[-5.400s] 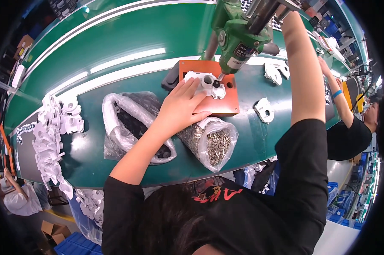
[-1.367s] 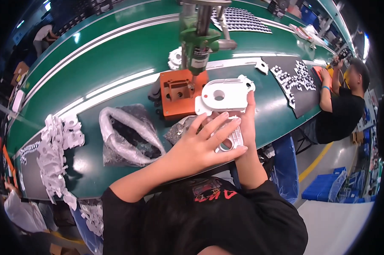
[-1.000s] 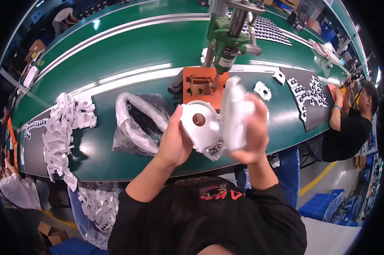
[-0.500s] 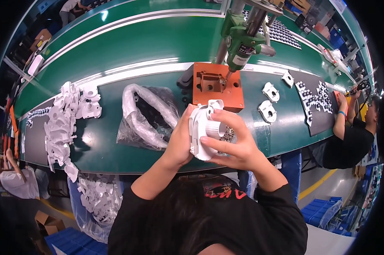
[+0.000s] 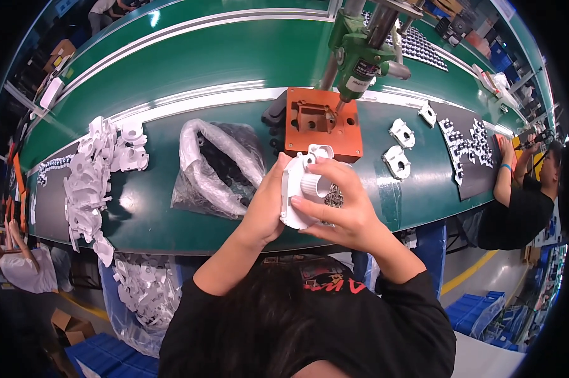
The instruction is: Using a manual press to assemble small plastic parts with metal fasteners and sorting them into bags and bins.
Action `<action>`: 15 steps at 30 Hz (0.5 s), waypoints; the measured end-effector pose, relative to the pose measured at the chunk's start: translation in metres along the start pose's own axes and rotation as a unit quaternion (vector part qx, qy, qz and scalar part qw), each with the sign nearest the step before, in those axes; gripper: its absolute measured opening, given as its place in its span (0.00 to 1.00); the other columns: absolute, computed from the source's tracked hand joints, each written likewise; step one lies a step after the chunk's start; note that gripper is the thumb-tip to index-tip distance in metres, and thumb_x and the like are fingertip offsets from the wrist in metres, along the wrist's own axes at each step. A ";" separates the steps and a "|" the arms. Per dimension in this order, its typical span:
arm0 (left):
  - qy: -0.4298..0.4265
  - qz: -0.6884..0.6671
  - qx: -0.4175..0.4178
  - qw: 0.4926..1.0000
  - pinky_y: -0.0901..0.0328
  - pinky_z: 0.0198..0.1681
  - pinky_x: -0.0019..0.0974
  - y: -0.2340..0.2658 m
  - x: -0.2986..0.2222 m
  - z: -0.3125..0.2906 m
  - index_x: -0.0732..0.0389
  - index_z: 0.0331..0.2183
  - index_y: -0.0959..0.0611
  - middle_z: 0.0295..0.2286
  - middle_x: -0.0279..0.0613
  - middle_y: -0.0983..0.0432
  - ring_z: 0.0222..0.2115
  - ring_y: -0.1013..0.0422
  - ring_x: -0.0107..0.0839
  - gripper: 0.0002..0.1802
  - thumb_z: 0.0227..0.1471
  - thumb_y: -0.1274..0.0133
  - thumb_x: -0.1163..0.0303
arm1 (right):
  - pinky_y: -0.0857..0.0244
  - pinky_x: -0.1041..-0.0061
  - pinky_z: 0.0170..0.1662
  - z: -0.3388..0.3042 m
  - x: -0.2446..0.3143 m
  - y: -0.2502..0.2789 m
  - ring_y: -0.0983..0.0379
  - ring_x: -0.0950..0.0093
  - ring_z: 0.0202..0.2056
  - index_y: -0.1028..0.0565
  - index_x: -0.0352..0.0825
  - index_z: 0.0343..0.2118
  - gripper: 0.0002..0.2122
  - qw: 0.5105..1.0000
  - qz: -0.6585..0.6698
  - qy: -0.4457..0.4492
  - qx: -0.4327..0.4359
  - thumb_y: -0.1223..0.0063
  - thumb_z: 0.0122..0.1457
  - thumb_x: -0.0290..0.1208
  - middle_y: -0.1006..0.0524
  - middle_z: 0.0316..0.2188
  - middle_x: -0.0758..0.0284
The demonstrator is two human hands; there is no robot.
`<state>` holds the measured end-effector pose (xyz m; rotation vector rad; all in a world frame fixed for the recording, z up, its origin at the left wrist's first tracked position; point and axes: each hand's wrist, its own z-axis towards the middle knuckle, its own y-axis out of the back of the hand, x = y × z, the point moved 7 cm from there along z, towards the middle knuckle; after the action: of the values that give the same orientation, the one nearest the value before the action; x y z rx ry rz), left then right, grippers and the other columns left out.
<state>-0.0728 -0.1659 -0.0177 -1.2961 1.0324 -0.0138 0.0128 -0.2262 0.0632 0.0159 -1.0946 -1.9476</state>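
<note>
One white housing (image 5: 295, 181), seemingly two pieces put together, held up over the green bench (image 5: 152, 214) beside a batch of small metal pins (image 5: 335, 196), on the near side of the orange fixture (image 5: 335, 142). Change: about a second ago the two pieces were apart, one to each hand; now they are brought face to face as a single unit. Judged meaning: work has passed from separate pieces to joining, full seating uncertain, since the hands cover much of the seam. Left hand (image 5: 263, 205): palm and fingers cupped along the housing's left side, grasping it; some fingers hidden. Right hand (image 5: 353, 211): fingers spread and curled on the right side, gripping, two digits straddling the ribbed boss (image 5: 312, 184). Orientation: housing on edge, boss pointing right; long axis running away from the wearer, far end leaning slightly right, small lug (image 5: 321, 151) at that end, toward the fixture. Fixture: no white piece in its recess, green press (image 5: 358, 63) standing above.
</note>
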 end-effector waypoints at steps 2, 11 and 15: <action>0.027 -0.009 -0.009 1.000 0.34 0.46 0.35 -0.006 -0.001 -0.003 0.63 0.52 0.35 0.45 0.42 0.31 0.45 0.31 0.31 0.25 0.62 0.67 0.56 | 0.42 0.61 0.48 0.000 -0.003 0.003 0.37 0.59 0.50 0.23 0.48 0.41 0.25 0.998 -0.043 -0.031 -0.021 0.34 0.32 0.32 0.34 0.50 0.61; -0.038 0.083 -0.046 0.995 0.35 0.42 0.28 0.019 -0.020 -0.014 0.64 0.44 0.31 0.39 0.46 0.28 0.38 0.30 0.24 0.15 0.53 0.50 0.75 | 0.47 0.61 0.52 -0.005 -0.011 -0.007 0.40 0.58 0.54 0.24 0.45 0.43 0.24 0.992 -0.095 -0.075 0.019 0.34 0.38 0.40 0.40 0.57 0.56; -0.077 0.326 -0.065 0.940 0.35 0.37 0.25 0.028 -0.050 0.014 0.68 0.38 0.26 0.30 0.40 0.24 0.31 0.29 0.22 0.11 0.54 0.50 0.71 | 0.46 0.64 0.51 -0.006 -0.017 0.015 0.38 0.59 0.52 0.24 0.41 0.43 0.22 0.997 -0.034 -0.057 -0.029 0.35 0.40 0.36 0.37 0.55 0.56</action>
<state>-0.1072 -0.1184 -0.0100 -0.9978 1.2984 0.6601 0.0357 -0.2220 0.0631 -0.0927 -1.1233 -2.0618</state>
